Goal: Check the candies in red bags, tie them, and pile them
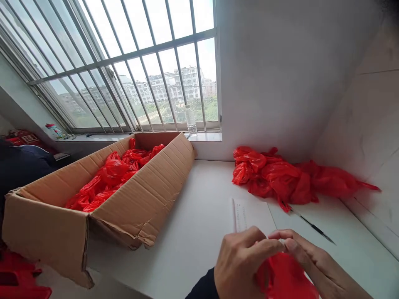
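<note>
A: Reading our view as a dial, what sits at 5 o'clock?

B: Our left hand (240, 259) and right hand (318, 259), fingertips meeting, thumbs and fingers pinching the gathered top of a thin, glossy red plastic bag (289, 276) above the smooth white tabletop (193, 224).

A: Why hold it so tightly bunched?

B: Probably because slippery film needs a small, firm grip from 2 sides. The bag's body shows below our fingers; we cannot tell what it holds or whether it is knotted.

A: And the long, open brown cardboard box (146, 195) at 8 o'clock?

B: Its upright sides likely stop the crumpled red plastic bags (112, 172) inside from spilling.

A: Between 3 and 4 o'clock?

B: A loose heap of shiny red bags (280, 176), perhaps set there for our right hand's easy reach. The slim pen with a black grip (318, 229) lies just beside it at 4 o'clock. The flat white printed paper (252, 211), partly behind our left hand, seems placed for reading.
</note>
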Available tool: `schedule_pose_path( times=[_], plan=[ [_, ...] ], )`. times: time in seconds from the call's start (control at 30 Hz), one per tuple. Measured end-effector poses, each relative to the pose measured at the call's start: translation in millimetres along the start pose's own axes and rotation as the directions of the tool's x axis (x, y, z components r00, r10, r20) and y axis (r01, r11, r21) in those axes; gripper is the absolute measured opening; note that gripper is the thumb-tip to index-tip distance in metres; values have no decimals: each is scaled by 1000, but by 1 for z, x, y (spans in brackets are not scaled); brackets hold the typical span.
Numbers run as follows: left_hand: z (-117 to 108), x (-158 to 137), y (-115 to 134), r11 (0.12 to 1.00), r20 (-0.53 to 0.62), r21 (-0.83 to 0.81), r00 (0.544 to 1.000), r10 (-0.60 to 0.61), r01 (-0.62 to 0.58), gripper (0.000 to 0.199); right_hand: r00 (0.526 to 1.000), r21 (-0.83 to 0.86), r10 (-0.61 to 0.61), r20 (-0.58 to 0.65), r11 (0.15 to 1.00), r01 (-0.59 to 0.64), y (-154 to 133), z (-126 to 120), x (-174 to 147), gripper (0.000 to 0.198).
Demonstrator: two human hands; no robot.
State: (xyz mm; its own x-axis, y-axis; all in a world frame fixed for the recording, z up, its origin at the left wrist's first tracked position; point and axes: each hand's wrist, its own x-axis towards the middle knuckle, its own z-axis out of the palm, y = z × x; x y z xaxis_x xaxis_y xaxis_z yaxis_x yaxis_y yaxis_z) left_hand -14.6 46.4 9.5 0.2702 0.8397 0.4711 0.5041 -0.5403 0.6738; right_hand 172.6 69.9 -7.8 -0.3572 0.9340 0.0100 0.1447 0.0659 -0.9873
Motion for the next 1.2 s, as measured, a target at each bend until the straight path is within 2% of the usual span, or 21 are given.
schedule_pose_path(
  times=[0.1, 0.2, 0.23, 0.33, 0.47, 0.6, 0.7, 0.8, 0.87, 0.93, 1.0, 1.1, 1.13, 1.2],
  plan=[
    [1, -7, -14, 978, -114, 164, 983, 145, -126, 48, 989, 27, 50, 137, 998, -54, -5, -7, 4, 44],
    [0, -11, -23, 957, -122, 181, 960, 251, -227, 51, 944, 18, 32, 327, 999, -40, -11, -13, 10, 39],
    [0, -11, -25, 950, -112, 184, 955, 275, -252, 52, 939, 15, -4, 343, 1000, -1, -12, -15, 12, 35],
    [-3, -10, -29, 942, -71, 179, 952, 299, -283, 56, 958, 7, -94, 271, 995, 95, -15, -18, 15, 26],
    [-4, -5, -31, 932, -33, 239, 957, 287, -271, 58, 979, -8, -127, 160, 991, 130, -17, -17, 12, 21],
    [-1, -10, -36, 917, -46, 326, 965, 260, -231, 61, 988, -72, -151, 35, 986, 153, -14, -18, 9, 16],
    [-6, -31, -51, 910, -48, 363, 971, 235, -203, 63, 981, -162, -155, -120, 977, 135, 3, -30, 10, 18],
    [-18, -65, -73, 871, -5, 457, 978, 207, -182, 64, 960, -191, -101, -261, 980, 52, 32, -47, 7, 24],
    [-25, -85, -81, 856, -5, 500, 989, 150, -128, 61, 959, -160, -50, -279, 987, 5, 50, -54, 2, 27],
    [-26, -94, -78, 866, -19, 494, 995, 102, -79, 57, 964, -105, -18, -265, 994, -10, 61, -54, -4, 28],
    [-19, -89, -66, 875, -20, 478, 995, 102, -80, 58, 960, -62, -5, -278, 998, -13, 63, -48, -9, 30],
    [4, -64, -47, 861, 45, 483, 987, 155, -157, 62, 940, -47, 8, -341, 999, -26, 57, -41, -12, 32],
    [12, -55, -44, 865, 70, 474, 987, 148, -163, 61, 933, -36, 15, -359, 999, -30, 56, -41, -12, 32],
    [24, -38, -43, 908, 82, 411, 995, 54, -83, 52, 923, 12, 32, -382, 999, -30, 59, -45, -13, 32]
  ],
)
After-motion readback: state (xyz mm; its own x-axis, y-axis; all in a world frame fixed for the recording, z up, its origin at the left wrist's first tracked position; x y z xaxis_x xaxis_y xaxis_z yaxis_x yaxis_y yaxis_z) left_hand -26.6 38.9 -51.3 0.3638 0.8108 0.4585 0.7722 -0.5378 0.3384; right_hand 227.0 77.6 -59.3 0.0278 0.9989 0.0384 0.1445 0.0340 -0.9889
